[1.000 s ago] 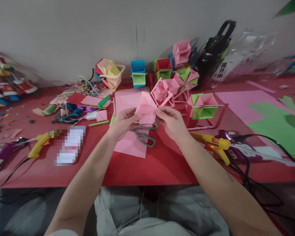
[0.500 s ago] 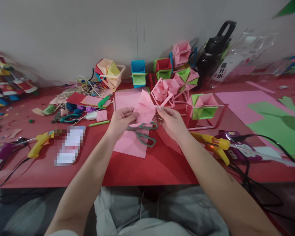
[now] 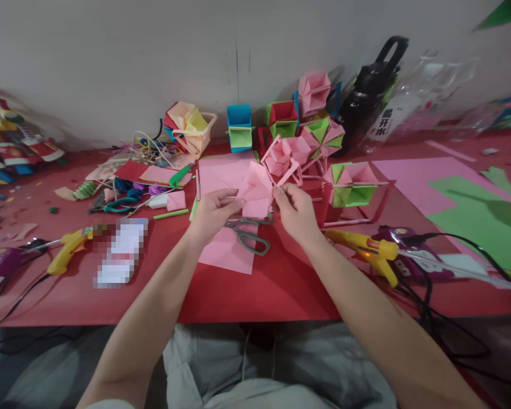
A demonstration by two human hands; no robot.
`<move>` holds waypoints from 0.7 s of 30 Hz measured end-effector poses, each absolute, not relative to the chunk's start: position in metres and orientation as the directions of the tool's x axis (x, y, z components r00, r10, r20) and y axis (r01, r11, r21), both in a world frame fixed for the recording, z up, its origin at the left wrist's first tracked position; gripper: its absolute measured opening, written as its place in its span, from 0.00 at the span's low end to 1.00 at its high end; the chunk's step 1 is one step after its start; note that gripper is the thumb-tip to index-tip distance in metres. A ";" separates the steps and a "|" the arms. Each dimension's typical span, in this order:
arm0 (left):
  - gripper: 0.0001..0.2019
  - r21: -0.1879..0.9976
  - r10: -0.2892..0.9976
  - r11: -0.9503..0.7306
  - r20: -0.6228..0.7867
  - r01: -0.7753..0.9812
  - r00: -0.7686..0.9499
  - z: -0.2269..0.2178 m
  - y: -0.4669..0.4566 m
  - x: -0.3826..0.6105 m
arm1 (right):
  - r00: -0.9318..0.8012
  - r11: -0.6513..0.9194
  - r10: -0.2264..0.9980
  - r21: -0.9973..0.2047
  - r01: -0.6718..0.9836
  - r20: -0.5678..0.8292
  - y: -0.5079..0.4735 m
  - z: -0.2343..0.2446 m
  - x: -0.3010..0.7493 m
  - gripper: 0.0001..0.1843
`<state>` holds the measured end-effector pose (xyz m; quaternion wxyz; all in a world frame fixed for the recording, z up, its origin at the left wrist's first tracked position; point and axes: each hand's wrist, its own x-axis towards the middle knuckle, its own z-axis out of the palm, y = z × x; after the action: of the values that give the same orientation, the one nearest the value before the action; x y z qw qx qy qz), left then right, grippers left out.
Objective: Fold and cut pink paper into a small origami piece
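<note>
A folded piece of pink paper point(image 3: 256, 192) is held up between my two hands over the red table. My left hand point(image 3: 215, 214) pinches its left edge, thumb towards me. On the other side, my right hand point(image 3: 295, 207) grips the right corner between thumb and fingers. Right below the folded paper lie scissors with grey-green handles point(image 3: 254, 243), their blades partly hidden by my left hand. They rest on pink paper sheets point(image 3: 227, 255). Behind my right hand sits a pink and green folded-paper wheel on a stand point(image 3: 353, 187).
Several paper wheels point(image 3: 281, 156) stand along the wall. Yellow glue guns lie left point(image 3: 70, 247) and right point(image 3: 366, 250), with trailing cords. A phone point(image 3: 122, 253) is at left, near scraps and a green cutter point(image 3: 181, 176). A black bottle point(image 3: 361, 102) stands back right.
The folded pink paper has turned and shifted slightly right and down, now showing a flatter face. My left hand has moved a little right with it; both hands still hold it.
</note>
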<state>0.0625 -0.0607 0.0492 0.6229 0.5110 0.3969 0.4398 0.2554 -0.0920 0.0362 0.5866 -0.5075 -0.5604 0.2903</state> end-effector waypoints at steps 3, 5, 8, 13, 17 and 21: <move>0.23 0.991 0.959 0.043 -0.006 -0.124 0.284 0.046 -0.058 0.060 | 0.185 0.293 0.930 -0.944 0.154 0.319 -0.090 0.035 0.256 0.23; 0.20 0.996 0.959 -0.046 0.064 -0.072 0.276 0.043 -0.056 0.057 | 0.155 0.241 0.957 -0.969 0.053 0.246 -0.088 0.035 0.258 0.23; 0.13 0.967 0.933 -0.243 0.213 0.071 0.290 0.041 -0.052 0.052 | 0.098 0.187 0.978 -0.981 -0.053 0.181 -0.087 0.036 0.260 0.24; 0.08 0.933 0.915 -0.324 0.267 0.154 0.303 0.043 -0.053 0.052 | 0.038 0.232 0.972 -0.972 0.025 0.233 -0.091 0.043 0.261 0.25; 0.10 0.983 0.934 -0.173 0.143 0.064 0.326 0.048 -0.057 0.055 | 0.057 0.273 0.960 -0.961 0.041 0.275 -0.092 0.045 0.259 0.25; 0.13 0.995 0.928 -0.097 0.097 -0.020 0.359 0.051 -0.060 0.057 | 0.047 0.248 0.967 -0.966 0.070 0.251 -0.094 0.047 0.259 0.24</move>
<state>0.0571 -0.0598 0.0507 0.5582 0.6066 0.3743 0.4247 0.2586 -0.0937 0.0472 0.5565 -0.4622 -0.5606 0.4030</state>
